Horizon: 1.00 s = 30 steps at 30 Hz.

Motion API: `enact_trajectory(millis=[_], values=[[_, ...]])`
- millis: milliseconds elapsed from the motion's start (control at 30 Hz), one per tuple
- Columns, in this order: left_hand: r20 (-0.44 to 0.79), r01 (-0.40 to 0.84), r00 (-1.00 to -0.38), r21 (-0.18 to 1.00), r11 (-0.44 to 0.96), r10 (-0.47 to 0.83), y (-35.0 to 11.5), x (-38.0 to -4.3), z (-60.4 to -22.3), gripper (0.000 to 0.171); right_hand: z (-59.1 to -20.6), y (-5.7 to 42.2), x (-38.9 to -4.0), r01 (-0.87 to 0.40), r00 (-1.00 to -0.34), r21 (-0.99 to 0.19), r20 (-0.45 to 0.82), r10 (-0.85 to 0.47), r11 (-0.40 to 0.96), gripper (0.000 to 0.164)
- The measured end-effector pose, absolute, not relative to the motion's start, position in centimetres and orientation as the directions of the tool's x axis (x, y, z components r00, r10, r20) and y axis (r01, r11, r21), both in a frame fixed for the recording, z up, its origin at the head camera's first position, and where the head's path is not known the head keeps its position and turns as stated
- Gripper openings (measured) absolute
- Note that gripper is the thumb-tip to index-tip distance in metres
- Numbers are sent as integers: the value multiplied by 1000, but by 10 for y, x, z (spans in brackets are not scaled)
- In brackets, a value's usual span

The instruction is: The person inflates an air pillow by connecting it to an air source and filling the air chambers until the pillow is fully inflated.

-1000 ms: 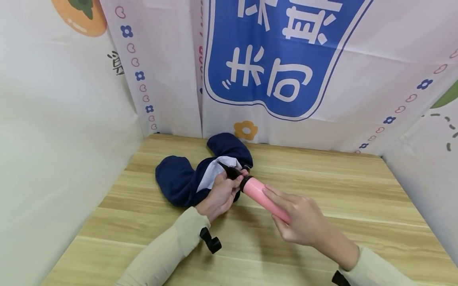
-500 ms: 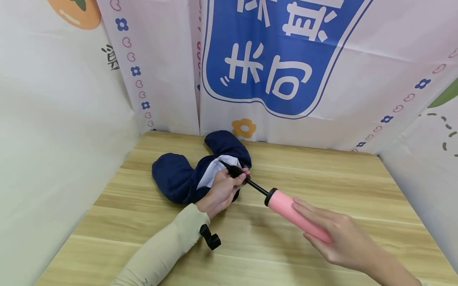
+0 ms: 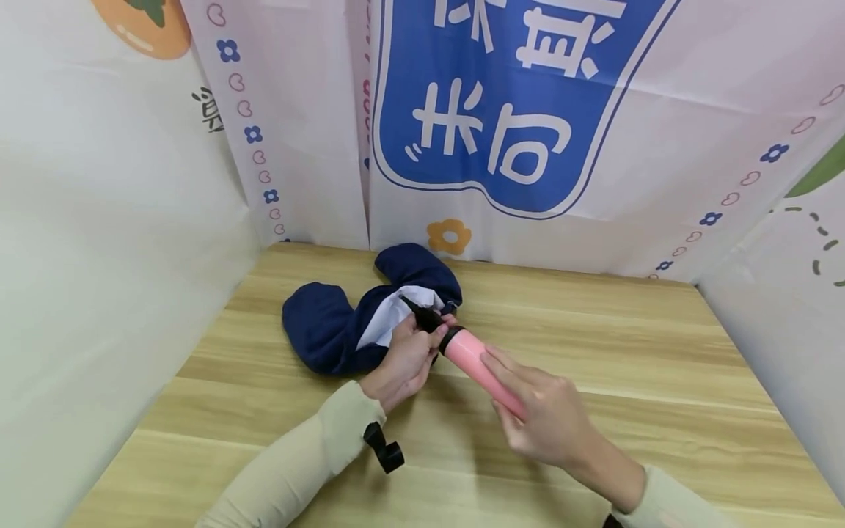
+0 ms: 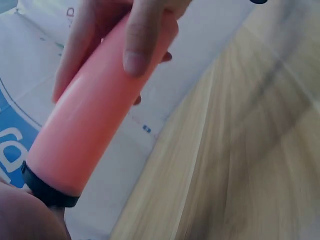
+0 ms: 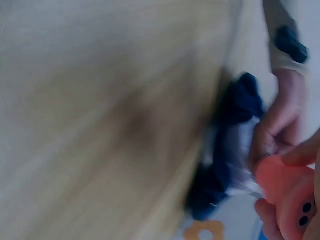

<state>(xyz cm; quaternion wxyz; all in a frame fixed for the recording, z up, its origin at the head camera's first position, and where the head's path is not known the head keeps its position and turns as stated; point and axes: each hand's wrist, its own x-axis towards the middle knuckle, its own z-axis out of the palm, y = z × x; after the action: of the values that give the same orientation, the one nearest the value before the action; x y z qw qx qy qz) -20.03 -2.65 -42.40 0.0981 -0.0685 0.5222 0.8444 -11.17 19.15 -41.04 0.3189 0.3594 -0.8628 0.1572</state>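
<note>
Right fingers (image 3: 513, 372) around pink pump (image 3: 472, 358), left fingers (image 3: 433, 338) gripping nozzle (image 3: 427, 317)

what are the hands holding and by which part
A pump: the left hand grips its black nozzle end, the right hand its pink barrel.

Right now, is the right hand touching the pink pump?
Touching. The left wrist view shows the right hand gripping the pink pump, one digit lying on its surface.

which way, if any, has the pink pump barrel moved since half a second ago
Yes: against the printed orange flower, the pink pump barrel has moved left and slightly up in the head view, closer to the left hand.
</note>
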Motion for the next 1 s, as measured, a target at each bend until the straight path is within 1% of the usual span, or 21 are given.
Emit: enact_trajectory(millis=[100,233,433,533,567,600,667,733,800,833,900,1000], values=[[-214,-244,-970,850,-468,117,-28,-205,-428,38,-413,195,-113,-717,-576,-64,614,-539,694,70],[-181,-236,-971,825,-514,155,-27,-210,-431,35,-405,214,-102,-700,-638,-103,536,-553,707,74],[-146,-207,-977,818,-537,153,-26,-214,-430,35,-389,241,-76,-689,-667,-121,492,-560,714,77],[-129,-180,-983,810,-558,130,-26,-215,-429,36,-383,253,-66,-671,-693,-148,476,-542,727,74],[-123,-171,-985,803,-570,122,-25,-214,-428,36,-382,255,-63,-666,-700,-160,473,-535,729,70],[-118,-165,-986,796,-583,118,-25,-213,-428,35,-381,257,-62,-663,-701,-162,478,-530,730,67],[-110,-164,-986,780,-604,125,-22,-211,-428,36,-382,254,-63,-676,-678,-150,509,-530,721,58],[-116,-180,-983,761,-624,141,-19,-209,-428,36,-385,244,-69,-697,-634,-116,561,-532,708,55],[-128,-191,-981,753,-630,143,-16,-207,-428,35,-389,231,-79,-709,-589,-75,610,-530,701,57],[-135,-190,-982,753,-630,135,-15,-207,-429,36,-391,224,-85,-710,-577,-63,624,-528,701,59],[-151,-184,-983,754,-630,106,-14,-207,-429,34,-396,211,-96,-708,-561,-52,648,-516,704,66],[-166,-184,-982,770,-611,86,-16,-207,-429,36,-403,197,-107,-698,-565,-52,654,-504,714,67]])
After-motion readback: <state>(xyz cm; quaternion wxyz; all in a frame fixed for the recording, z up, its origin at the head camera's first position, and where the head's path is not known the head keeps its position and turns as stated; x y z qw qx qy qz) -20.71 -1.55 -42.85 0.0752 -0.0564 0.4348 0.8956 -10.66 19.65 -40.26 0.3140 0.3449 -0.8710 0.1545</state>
